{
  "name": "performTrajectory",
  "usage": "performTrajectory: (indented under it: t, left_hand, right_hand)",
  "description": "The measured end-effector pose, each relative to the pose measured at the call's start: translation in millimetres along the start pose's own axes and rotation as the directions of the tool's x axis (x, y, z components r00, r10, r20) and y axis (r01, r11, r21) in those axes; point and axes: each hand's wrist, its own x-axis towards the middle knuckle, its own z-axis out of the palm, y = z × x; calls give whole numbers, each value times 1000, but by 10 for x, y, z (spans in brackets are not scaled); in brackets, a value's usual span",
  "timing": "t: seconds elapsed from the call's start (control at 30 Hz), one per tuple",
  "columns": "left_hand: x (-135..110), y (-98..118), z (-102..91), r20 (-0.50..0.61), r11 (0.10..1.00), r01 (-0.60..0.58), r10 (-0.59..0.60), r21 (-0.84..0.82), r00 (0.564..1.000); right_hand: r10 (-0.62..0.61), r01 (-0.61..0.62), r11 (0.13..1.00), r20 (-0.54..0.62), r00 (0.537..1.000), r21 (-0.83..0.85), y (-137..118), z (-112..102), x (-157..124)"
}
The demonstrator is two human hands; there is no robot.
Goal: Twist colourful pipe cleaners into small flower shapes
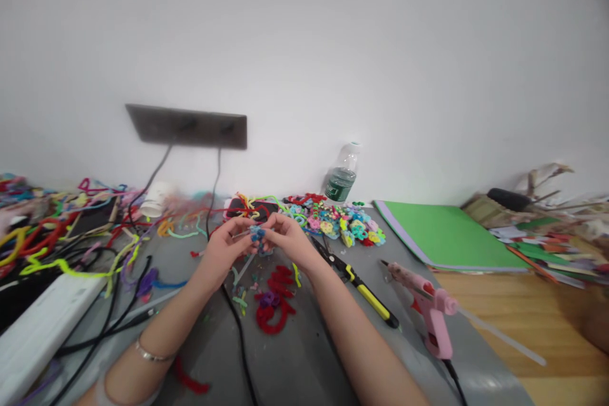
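Observation:
Over the middle of the grey table, my left hand and my right hand meet around a small blue pipe-cleaner flower. The thumbs and fingertips of both hands pinch it from either side. Fingers partly cover the flower, so its full shape is hidden. Just nearer to me lie a coiled red pipe cleaner and a small purple pipe-cleaner curl. Beyond the right hand is a heap of small colourful pipe-cleaner flowers.
Right of my arm lie yellow-black pliers and a pink glue gun. Green paper sheets sit farther right. A water bottle leans by the wall. Tangled pipe cleaners, black cables and a white power strip crowd the left.

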Motion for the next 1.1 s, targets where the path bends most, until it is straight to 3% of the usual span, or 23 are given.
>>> performTrajectory:
  t: [0.13,0.47,0.67,0.87,1.1]
  left_hand:
    - [44,-52,-53,-56,1000,-2,2,5,998]
    - [60,49,-164,118,985,-114,99,128,988]
    - [68,38,-155,145,966,-156,128,204,981]
    - [54,37,-130,127,927,-248,221,282,967]
    - [41,49,-143,131,892,-301,272,338,953]
  right_hand:
    - [-6,9,999,55,998,-41,-18,17,-16]
    - [144,-130,987,145,979,-97,-79,-108,-50]
    - [222,-211,974,199,955,-75,-113,-80,-65]
    - [226,-209,972,200,953,-106,-138,-57,-77]
    - [232,-231,973,142,962,-30,-100,-80,-49]
